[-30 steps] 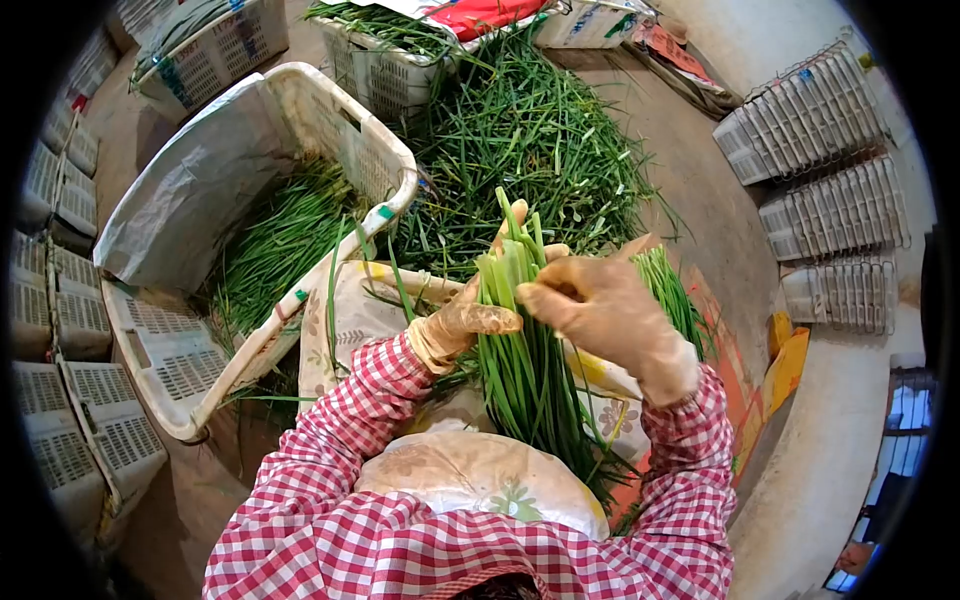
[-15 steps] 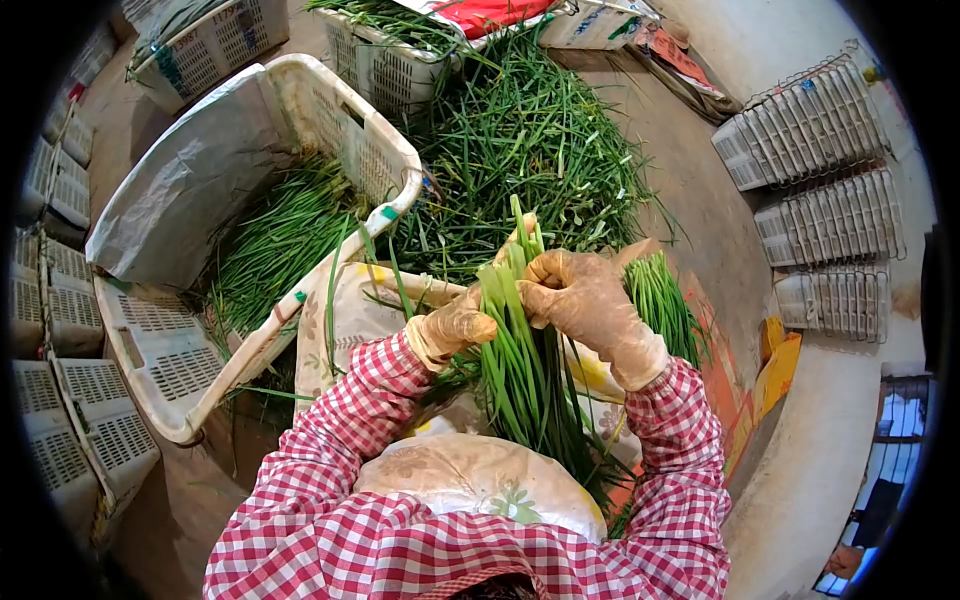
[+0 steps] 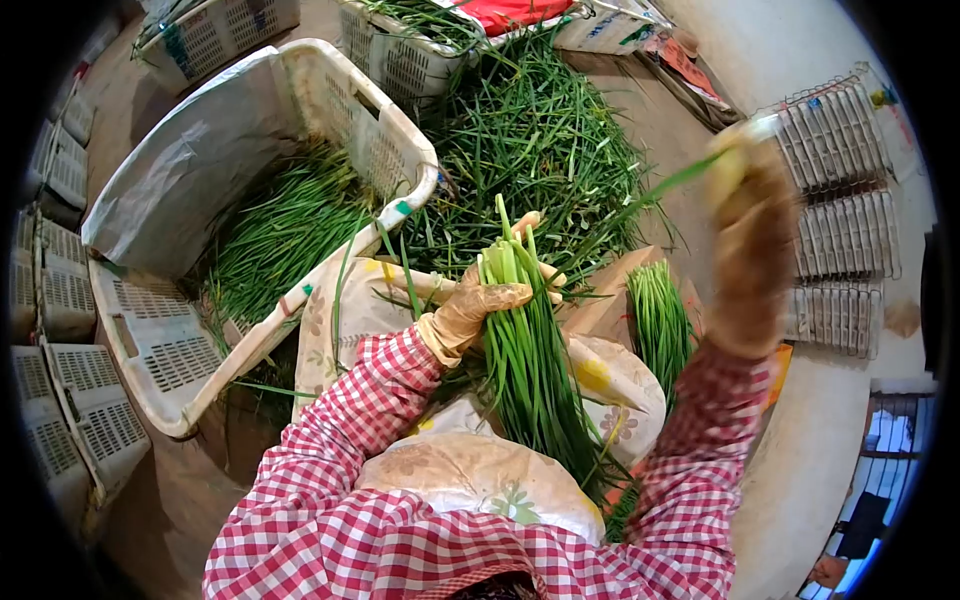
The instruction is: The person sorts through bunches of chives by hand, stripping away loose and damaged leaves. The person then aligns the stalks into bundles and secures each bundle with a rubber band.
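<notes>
My gloved left hand is wrapped round the upper, pale-stemmed end of a bunch of green stalks, whose leaves hang down across my lap. Raised at the right, well away from the bunch, my gloved right hand is smeared by motion. A long green leaf trails leftward from its fingers. To the right of my lap, a second bunch of stalks lies on brown board.
A white crate with green stalks inside stands at the left. Ahead is a large heap of loose leaves. Stacked crates line the right wall; others stand at the far left.
My right hand has left the top of the bunch and swung up and to the right with a leaf. My left hand still holds the bunch in nearly the same place.
</notes>
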A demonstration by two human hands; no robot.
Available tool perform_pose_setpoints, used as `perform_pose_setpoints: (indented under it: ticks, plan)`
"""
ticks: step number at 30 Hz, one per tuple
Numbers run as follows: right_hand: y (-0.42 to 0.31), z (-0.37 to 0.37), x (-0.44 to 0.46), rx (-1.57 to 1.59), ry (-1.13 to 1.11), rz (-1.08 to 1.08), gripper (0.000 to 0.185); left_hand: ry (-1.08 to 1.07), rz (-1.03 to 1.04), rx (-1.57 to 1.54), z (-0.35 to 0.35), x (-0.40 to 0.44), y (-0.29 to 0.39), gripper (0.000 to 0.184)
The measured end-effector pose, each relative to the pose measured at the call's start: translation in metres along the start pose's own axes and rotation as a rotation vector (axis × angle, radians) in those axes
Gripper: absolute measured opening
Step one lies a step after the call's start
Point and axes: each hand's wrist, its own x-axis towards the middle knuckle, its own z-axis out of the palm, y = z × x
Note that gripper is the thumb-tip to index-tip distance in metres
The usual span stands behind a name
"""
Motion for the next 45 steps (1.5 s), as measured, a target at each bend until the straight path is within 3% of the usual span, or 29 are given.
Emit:
perform_pose_setpoints:
  ticks: [2,3,5,7,9,10,11,12,14,16,17,18,20,22,24,26,29,30,32,33,35,36,37,38,39,40,42,44,45]
  plan:
    - [-0.024,-0.049,0.051,-0.864,0.108,-0.484,0.037,0.020,0.025,0.073,-0.007,-0.001,-0.001,0.099]
    - [-0.034,-0.062,0.071,-1.133,0.183,-0.569,0.042,0.059,0.025,0.097,-0.008,-0.004,0.000,0.097]
    - [-0.046,-0.064,0.088,-1.501,0.389,-0.486,0.032,0.120,0.050,0.107,-0.008,-0.006,-0.003,0.096]
    - [-0.006,-0.086,0.122,-0.995,-0.127,-0.432,0.030,0.154,0.060,0.163,-0.005,-0.006,-0.006,0.095]
    - [0.004,-0.028,0.068,-0.308,-0.483,0.056,0.031,0.172,0.097,0.298,-0.007,-0.005,-0.010,0.094]
    - [0.009,0.001,0.042,-0.044,-0.533,0.337,0.033,0.164,0.094,0.295,-0.004,-0.005,-0.010,0.094]
    - [-0.008,0.043,0.010,-0.474,-0.592,0.481,0.041,0.165,0.111,0.308,0.001,-0.006,-0.009,0.092]
    - [-0.019,0.064,-0.008,-0.641,-0.701,0.530,0.034,0.172,0.133,0.319,0.003,-0.007,-0.010,0.091]
    - [0.020,0.075,-0.040,-0.589,-0.760,0.219,0.023,0.203,0.098,0.356,0.002,-0.008,-0.011,0.100]
    - [0.030,0.085,-0.059,-0.529,-0.726,0.118,0.014,0.121,0.155,0.383,0.005,-0.010,-0.008,0.104]
    - [0.032,0.087,-0.063,-0.584,-0.701,-0.032,0.012,0.150,0.142,0.376,0.006,-0.010,-0.009,0.106]
    - [0.031,0.085,-0.063,-0.586,-0.701,-0.033,0.012,0.179,0.130,0.370,0.006,-0.010,-0.009,0.107]
    - [0.018,0.080,-0.058,-0.956,-0.780,-0.419,0.012,0.067,0.166,0.302,-0.007,-0.005,-0.008,0.109]
    - [0.009,0.072,-0.051,-0.893,-0.780,-0.464,0.016,0.085,0.100,0.377,-0.012,-0.008,-0.005,0.109]
    - [0.002,0.062,-0.047,-0.564,-0.600,-0.210,0.007,-0.051,-0.012,-0.079,-0.011,-0.009,-0.002,0.106]
    - [-0.010,0.049,-0.032,-0.512,-0.676,-0.134,0.011,-0.087,-0.034,-0.147,-0.019,-0.010,-0.004,0.100]
    - [-0.019,0.027,0.012,-0.197,-0.560,-0.051,0.009,-0.070,-0.012,-0.125,-0.012,-0.010,-0.002,0.091]
    - [-0.015,0.010,0.046,-0.715,-0.243,-0.396,0.013,-0.071,-0.016,-0.124,-0.009,-0.010,-0.001,0.091]
    - [-0.043,-0.014,0.077,-1.212,0.120,-0.729,0.017,0.008,-0.070,0.118,-0.004,-0.011,0.004,0.094]
    - [-0.072,-0.022,0.087,-0.832,0.113,-0.706,0.019,0.007,-0.082,0.044,-0.006,-0.011,0.002,0.089]
    - [-0.062,-0.053,0.147,-0.120,0.526,-0.653,0.032,-0.044,-0.104,0.002,-0.004,-0.009,0.006,0.087]
    - [-0.048,-0.071,0.179,-0.175,0.632,-0.712,0.029,-0.094,-0.127,-0.043,-0.002,-0.009,0.007,0.086]
    - [-0.008,-0.122,0.191,-0.579,0.520,-0.791,0.029,-0.101,-0.124,-0.066,0.004,-0.008,0.010,0.085]
    - [0.004,-0.116,0.184,-0.694,0.360,-0.667,0.030,-0.107,-0.129,-0.062,0.004,-0.006,0.010,0.085]
    - [0.013,-0.074,0.162,-0.723,0.055,-0.470,0.033,-0.124,-0.147,0.013,0.005,-0.002,0.011,0.087]
    - [0.020,-0.033,0.143,-0.690,-0.275,-0.300,0.037,-0.144,-0.167,0.086,0.006,0.003,0.010,0.088]
    - [0.020,0.035,0.104,-0.580,-0.861,-0.167,0.046,-0.166,-0.189,0.144,0.018,0.007,0.010,0.091]
    - [0.025,0.071,0.079,-0.370,-1.183,-0.259,0.057,-0.217,-0.159,0.075,0.032,0.008,0.006,0.093]
    - [0.006,0.086,0.066,-0.395,-1.201,0.105,0.071,-0.241,-0.170,0.106,0.036,0.007,0.010,0.092]
